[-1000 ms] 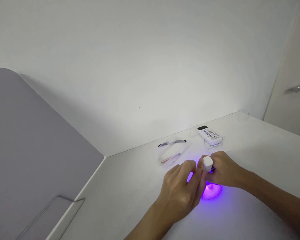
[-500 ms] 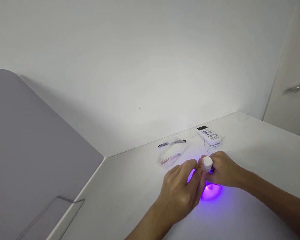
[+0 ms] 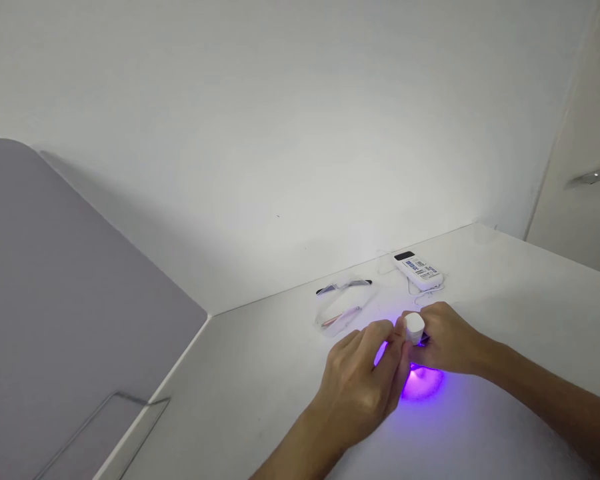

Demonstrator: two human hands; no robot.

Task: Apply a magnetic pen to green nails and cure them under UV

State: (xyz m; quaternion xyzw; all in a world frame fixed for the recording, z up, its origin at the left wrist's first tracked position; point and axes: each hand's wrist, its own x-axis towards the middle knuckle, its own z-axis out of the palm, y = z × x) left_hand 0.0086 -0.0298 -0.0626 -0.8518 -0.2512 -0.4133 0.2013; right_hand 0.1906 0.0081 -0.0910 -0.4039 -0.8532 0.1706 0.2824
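A small white UV lamp (image 3: 414, 325) stands upright between my hands, its rounded end toward me. My left hand (image 3: 363, 380) is closed around its near-left side, with thumb and fingers pinched together. My right hand (image 3: 447, 339) is curled closed just beyond the lamp. A sliver of something dark shows by its fingers, but most of what it grips is hidden. Violet light (image 3: 423, 383) glows on the white table (image 3: 260, 387) beneath both hands, and some shows through the gap in my left fingers.
Behind my hands lies a white power bank (image 3: 420, 270) with a black end, printed label and thin cable. Left of it is a clear plastic pouch (image 3: 343, 312) with a pinkish stick. A grey panel (image 3: 80, 287) and bent wire (image 3: 115, 395) border the table's left; a white wall (image 3: 300, 133) rises behind.
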